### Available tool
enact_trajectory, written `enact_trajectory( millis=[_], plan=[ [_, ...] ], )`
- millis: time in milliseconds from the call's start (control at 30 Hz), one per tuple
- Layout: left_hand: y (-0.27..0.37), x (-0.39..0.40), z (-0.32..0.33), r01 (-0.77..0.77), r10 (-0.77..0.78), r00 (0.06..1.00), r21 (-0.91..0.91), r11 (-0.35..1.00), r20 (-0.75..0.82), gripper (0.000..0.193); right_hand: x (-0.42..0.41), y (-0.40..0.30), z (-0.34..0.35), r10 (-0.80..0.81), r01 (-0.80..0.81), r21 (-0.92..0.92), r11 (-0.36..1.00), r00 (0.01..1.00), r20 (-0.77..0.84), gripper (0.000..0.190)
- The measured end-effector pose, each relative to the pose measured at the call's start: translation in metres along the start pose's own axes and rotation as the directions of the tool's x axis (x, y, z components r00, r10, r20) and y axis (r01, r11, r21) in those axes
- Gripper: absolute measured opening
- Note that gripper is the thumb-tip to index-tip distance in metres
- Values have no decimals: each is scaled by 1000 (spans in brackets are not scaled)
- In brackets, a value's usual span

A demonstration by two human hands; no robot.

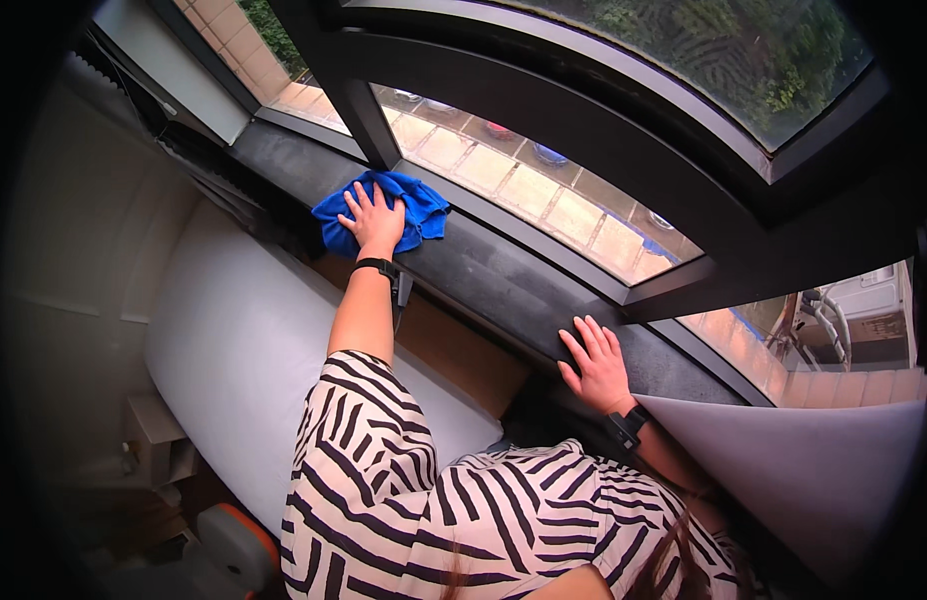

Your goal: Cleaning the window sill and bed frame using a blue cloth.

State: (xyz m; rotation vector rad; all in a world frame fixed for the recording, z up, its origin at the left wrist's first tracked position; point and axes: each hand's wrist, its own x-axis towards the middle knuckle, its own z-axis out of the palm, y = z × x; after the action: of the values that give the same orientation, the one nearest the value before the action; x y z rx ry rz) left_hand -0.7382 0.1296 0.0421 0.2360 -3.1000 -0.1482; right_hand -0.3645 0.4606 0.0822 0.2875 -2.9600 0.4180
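My left hand (375, 219) lies flat with spread fingers on a crumpled blue cloth (422, 206), pressing it against the dark window sill (493, 270). The cloth reaches from the sill's inner edge to the foot of the window frame. My right hand (597, 365) rests at the inner edge of the same sill, farther right, with its fingers apart and nothing in it. Both wrists wear black bands. Faint pale smudges show on the sill between my hands.
Beyond the sill stands a dark window frame (508, 196) with glass panes. A large white surface (238, 300) spans the left below the sill, and a pale sheet-like panel (793, 450) lies at the right. A grey chair back with an orange edge (234, 544) stands at lower left.
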Motion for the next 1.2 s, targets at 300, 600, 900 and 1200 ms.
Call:
enact_trajectory(
  millis=[300, 600, 900, 1200],
  plan=[
    [60, -141, 17, -541, 524, 836, -82, 837, -164, 81, 3, 5, 4, -4, 4, -33, 999, 1000, -1, 57],
    [-10, -33, 3, -131, 127, 989, -42, 991, -77, 72, 3, 4, 9, -23, 22, -36, 999, 999, -43, 55],
    [13, -22, 29, -252, -50, 904, -624, 740, -424, 36, 1, 11, 6, 0, -1, -8, 1000, 999, -50, 55],
    [55, 18, -2, -278, -114, 883, -704, 653, -455, 53, -3, 11, 5, 9, -9, -12, 1000, 999, -51, 55]
  ],
)
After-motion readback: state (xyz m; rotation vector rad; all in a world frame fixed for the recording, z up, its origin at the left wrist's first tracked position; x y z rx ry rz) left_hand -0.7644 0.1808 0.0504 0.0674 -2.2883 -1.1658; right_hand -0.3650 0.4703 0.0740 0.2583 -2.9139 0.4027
